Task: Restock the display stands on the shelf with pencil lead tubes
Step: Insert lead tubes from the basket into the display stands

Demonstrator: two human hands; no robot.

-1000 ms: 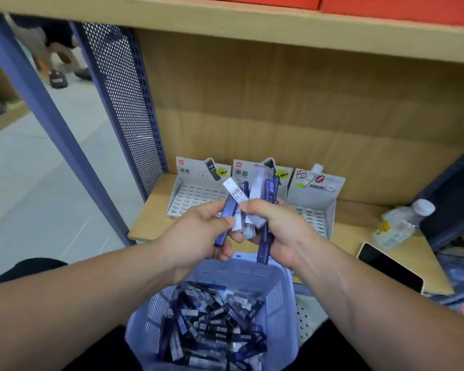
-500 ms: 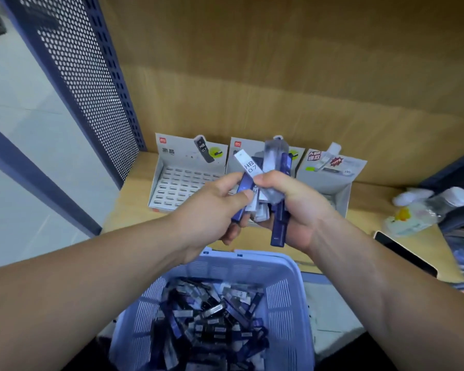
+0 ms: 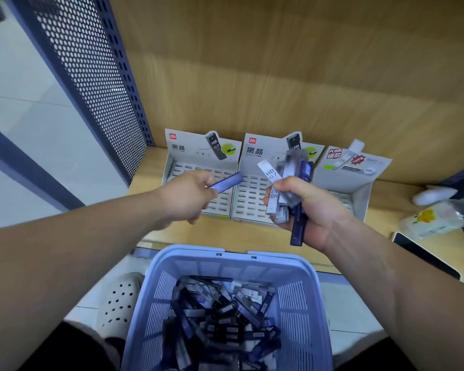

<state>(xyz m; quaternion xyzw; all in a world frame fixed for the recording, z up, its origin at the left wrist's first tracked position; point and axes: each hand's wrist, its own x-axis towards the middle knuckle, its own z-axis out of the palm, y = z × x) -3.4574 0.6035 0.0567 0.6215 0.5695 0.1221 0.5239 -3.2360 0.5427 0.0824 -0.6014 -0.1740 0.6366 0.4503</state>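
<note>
A: What has each grip got?
B: The left grip pinches one blue tube over the left display stand, at eleven o'clock from the basket. The right grip, at one o'clock, is curled tight round a bundle of tubes before the middle stand.
A: And the rest?
B: Heaped loose in the basket, below the shelf edge.

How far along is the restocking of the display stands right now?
Done: almost nothing; the visible slots of the left stand and middle stand look empty. In hand: the left hand pinches one blue tube over the left stand, and the right hand grips a bundle of tubes. Left: filling the stands; many loose tubes lie in the basket.
</note>
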